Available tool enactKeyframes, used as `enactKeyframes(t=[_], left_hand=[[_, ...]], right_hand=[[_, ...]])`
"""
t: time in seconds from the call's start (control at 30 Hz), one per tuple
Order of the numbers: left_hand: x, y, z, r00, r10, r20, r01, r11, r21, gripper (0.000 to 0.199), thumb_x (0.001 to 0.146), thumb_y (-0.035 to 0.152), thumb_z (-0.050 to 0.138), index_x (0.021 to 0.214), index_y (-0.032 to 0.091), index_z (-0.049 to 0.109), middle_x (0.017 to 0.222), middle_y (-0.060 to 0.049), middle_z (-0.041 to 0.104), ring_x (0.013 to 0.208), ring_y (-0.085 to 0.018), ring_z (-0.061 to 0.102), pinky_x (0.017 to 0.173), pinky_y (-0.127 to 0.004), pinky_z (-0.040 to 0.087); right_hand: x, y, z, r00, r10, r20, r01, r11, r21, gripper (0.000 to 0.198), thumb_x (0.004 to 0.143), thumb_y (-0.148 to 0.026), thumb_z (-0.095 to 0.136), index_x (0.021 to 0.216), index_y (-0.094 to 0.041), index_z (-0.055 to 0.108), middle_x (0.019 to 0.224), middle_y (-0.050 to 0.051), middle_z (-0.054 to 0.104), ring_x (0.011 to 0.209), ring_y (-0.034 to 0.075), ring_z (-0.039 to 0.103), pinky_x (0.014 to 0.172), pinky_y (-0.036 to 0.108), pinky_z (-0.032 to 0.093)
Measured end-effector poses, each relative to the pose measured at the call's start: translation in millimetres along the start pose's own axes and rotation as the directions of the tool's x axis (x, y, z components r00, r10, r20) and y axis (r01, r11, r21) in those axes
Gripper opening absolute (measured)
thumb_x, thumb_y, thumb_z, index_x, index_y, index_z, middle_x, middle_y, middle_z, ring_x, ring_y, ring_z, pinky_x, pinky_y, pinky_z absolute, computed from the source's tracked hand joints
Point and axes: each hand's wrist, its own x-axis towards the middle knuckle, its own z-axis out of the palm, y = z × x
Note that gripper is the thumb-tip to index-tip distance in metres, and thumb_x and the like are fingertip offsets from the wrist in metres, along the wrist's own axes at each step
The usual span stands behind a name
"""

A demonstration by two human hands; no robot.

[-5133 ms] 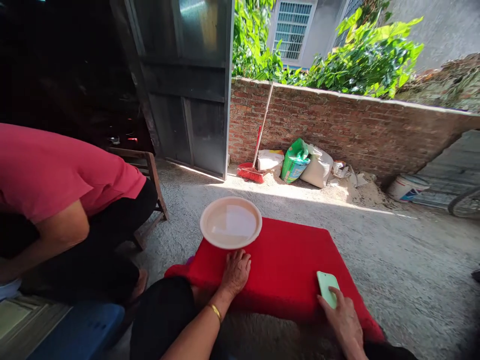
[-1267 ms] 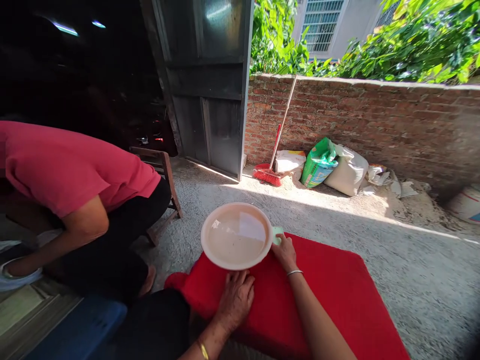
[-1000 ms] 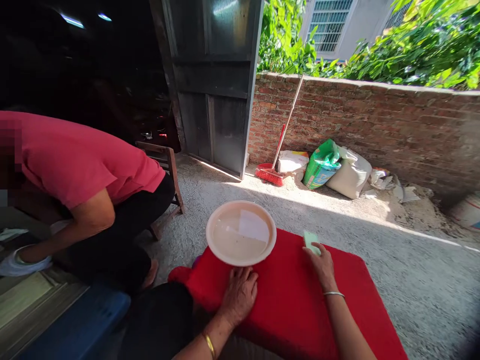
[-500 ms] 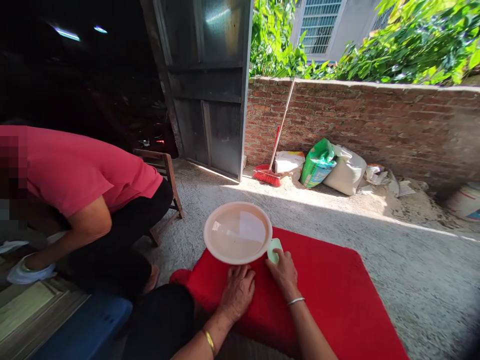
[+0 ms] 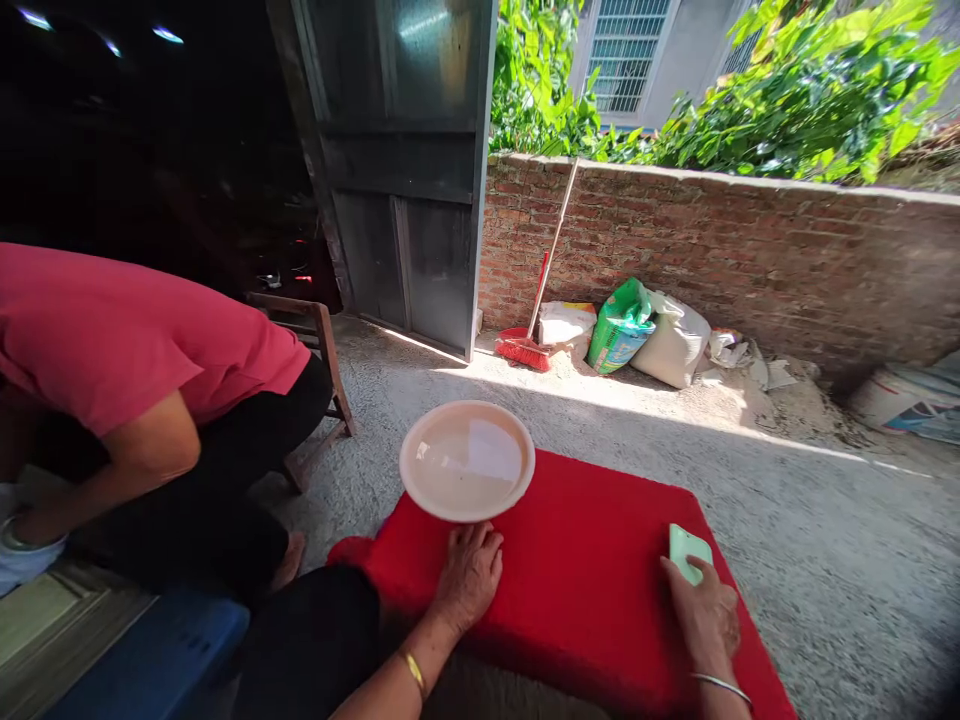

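A pale pink basin [image 5: 420,500] of clear liquid, likely water, stands at the far left end of a red cloth-covered surface [image 5: 585,560]. My left hand [image 5: 471,575] rests on the red cloth just below the basin's near rim, fingers stretched forward and slightly bent, holding nothing. Near the right edge of the cloth, my right hand [image 5: 705,610] grips a pale green flat plastic piece [image 5: 686,548] with rounded corners, thumb on top. Its exact kind is not clear. The fingers under it are partly hidden.
At left a person in a pink shirt [image 5: 150,330] bends forward beside a wooden chair [image 5: 326,350]. A blue box-like thing [image 5: 172,650] is lower left. Beyond stand a metal door [image 5: 405,200], a broom [image 5: 525,350], sacks [image 5: 679,340] and a brick wall [image 5: 750,240].
My right hand has moved the pale green piece from beside the basin to the right edge of the red cloth. My left hand stays by the basin. The view has shifted slightly right.
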Motion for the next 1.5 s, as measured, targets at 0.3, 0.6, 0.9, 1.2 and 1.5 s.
enactKeyframes(t=[0.3,0.6,0.9,1.2,1.5], left_hand=[[1.9,-4.3,3.7,1.0,0.023,0.021,-0.024,0.999,0.033,0.024,0.09,0.014,0.054,0.107,0.025,0.068,0.119,-0.004,0.066,0.115,-0.023,0.057,0.099,-0.044,0.039],[1.4,0.8,-1.5,1.0,0.027,-0.006,-0.027,1.0,0.007,0.022,0.091,0.016,0.055,0.107,0.026,0.067,0.116,-0.003,0.066,0.113,-0.023,0.058,0.099,-0.044,0.039],[1.8,-0.2,-1.2,0.999,0.032,-0.009,-0.032,0.999,0.009,0.023,0.092,0.015,0.053,0.107,0.025,0.067,0.114,-0.003,0.066,0.112,-0.022,0.058,0.098,-0.043,0.04],[1.6,-1.3,-2.9,0.999,0.023,0.033,-0.023,1.0,0.008,0.024,0.092,0.014,0.053,0.109,0.025,0.066,0.119,-0.004,0.066,0.115,-0.023,0.057,0.098,-0.044,0.039],[0.8,0.4,-2.4,1.0,0.03,-0.008,-0.03,0.999,0.022,0.023,0.092,0.015,0.053,0.107,0.026,0.067,0.117,-0.003,0.067,0.113,-0.022,0.059,0.099,-0.043,0.038]], right_hand=[[-150.5,-107.6,53.3,0.681,-0.705,0.198,0.697,0.707,0.12,0.035,0.08,-0.03,0.066,0.115,-0.028,0.067,0.107,0.006,0.062,0.102,0.023,0.064,0.083,0.03,0.05],[-18.0,11.1,-0.4,0.976,-0.216,0.004,0.215,0.972,0.095,0.055,0.08,-0.061,0.052,0.119,-0.024,0.066,0.099,0.011,0.061,0.097,0.034,0.064,0.075,0.044,0.053],[-91.8,-10.7,19.9,0.908,-0.403,0.115,0.402,0.915,0.031,0.047,0.083,-0.051,0.054,0.121,-0.026,0.064,0.108,0.011,0.059,0.104,0.032,0.063,0.08,0.041,0.053],[-133.6,-47.4,41.2,0.713,-0.668,0.213,0.517,0.706,0.484,0.039,0.072,-0.046,0.063,0.105,-0.027,0.07,0.097,0.005,0.062,0.092,0.025,0.063,0.082,0.034,0.051],[31.9,28.8,-19.0,0.99,0.138,-0.044,-0.133,0.986,0.102,0.07,0.078,-0.067,0.052,0.127,-0.018,0.064,0.109,0.022,0.064,0.098,0.042,0.063,0.076,0.053,0.05]])
